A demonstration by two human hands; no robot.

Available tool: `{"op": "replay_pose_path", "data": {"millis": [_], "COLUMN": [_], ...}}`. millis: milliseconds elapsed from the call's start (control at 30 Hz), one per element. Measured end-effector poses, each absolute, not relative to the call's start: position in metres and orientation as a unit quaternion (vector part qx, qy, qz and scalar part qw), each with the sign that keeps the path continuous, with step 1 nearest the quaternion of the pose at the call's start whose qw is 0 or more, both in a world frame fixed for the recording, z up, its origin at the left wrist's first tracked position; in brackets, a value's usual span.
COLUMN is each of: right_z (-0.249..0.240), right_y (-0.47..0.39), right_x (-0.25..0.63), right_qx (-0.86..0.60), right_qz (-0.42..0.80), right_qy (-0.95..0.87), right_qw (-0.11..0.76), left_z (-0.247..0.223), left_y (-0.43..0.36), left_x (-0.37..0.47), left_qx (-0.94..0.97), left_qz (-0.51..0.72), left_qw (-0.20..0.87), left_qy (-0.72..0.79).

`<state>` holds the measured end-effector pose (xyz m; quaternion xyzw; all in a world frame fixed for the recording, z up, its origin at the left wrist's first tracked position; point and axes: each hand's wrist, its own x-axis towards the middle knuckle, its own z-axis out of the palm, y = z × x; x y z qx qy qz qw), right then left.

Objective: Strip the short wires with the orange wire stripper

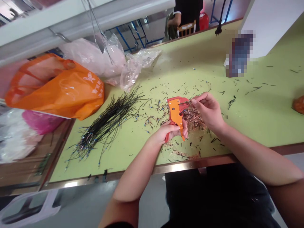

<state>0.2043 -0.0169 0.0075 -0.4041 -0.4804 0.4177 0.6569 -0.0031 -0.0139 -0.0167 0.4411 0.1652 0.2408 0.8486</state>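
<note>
A hand tool (pixel 175 112), bundled wires (pixel 114 115) and scrap-strewn bench (pixel 258 126) suggest a workshop.

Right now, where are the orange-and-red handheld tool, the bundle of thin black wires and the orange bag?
Orange-and-red handheld tool (pixel 175 114): head view, its orange side.
Bundle of thin black wires (pixel 113 111): head view, its middle.
Orange bag (pixel 77 91): head view, its printed side.

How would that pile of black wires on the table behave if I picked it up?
The pile of black wires would probably flex springily, being long, thin and gently curved. It may come apart when lifted, since no tie is clearly visible around it. Its crowded blue-tipped ends might snag one another.
</note>
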Motion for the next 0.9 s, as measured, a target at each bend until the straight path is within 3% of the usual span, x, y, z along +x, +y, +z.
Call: {"op": "replay_pose_path", "data": {"millis": [667, 900], "right_z": [0.0051, 0.0057], "right_y": [-0.0179, -0.0190], "right_x": [0.2046, 0.2073], "right_qx": [-0.412, -0.434], "right_qz": [0.398, 0.343], "right_qy": [-0.496, -0.591], "right_qw": [0.652, 0.587], "left_z": [-0.0139, -0.0163], "left_y": [-0.0198, -0.0204], "left_x": [0.0032, 0.0054], "left_qx": [0.443, 0.457], "left_qz": [0.268, 0.276], "left_qw": [0.832, 0.820], "left_qy": [0.200, 0.206]}}
